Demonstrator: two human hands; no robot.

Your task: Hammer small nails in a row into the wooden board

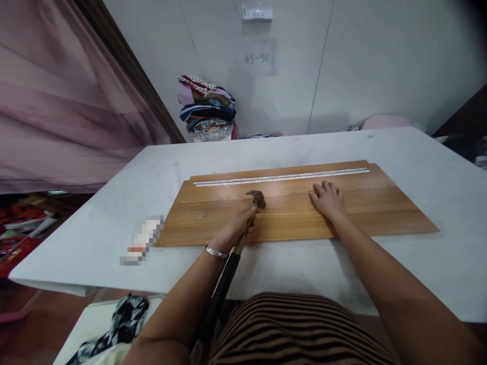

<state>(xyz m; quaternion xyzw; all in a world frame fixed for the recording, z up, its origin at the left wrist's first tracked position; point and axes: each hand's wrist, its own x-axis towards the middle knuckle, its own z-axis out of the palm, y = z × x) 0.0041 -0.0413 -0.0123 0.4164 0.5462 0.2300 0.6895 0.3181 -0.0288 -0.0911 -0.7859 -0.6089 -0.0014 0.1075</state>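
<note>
My left hand (240, 226) is wrapped round the neck of a claw hammer (228, 271), close below its rusty head, which is over the wooden board (365, 203). My right hand (326, 198) rests on the board with its fingers slightly bent and apart, holding nothing. Between the hammer head and my right hand runs a row of small dark nails or marks (284, 209). A few loose nails (202, 215) lie on the board's left part. A white measuring strip (281, 177) stretches along the board's far side.
The board lies on a white table (167, 165). Left of it is a blurred-out pale item (142, 241). Folded cloths (207, 106) are stacked beyond the far edge, by the wall. A pink curtain (64, 91) hangs at the left. Patterned cloth (127, 317) lies on a lower surface at front left.
</note>
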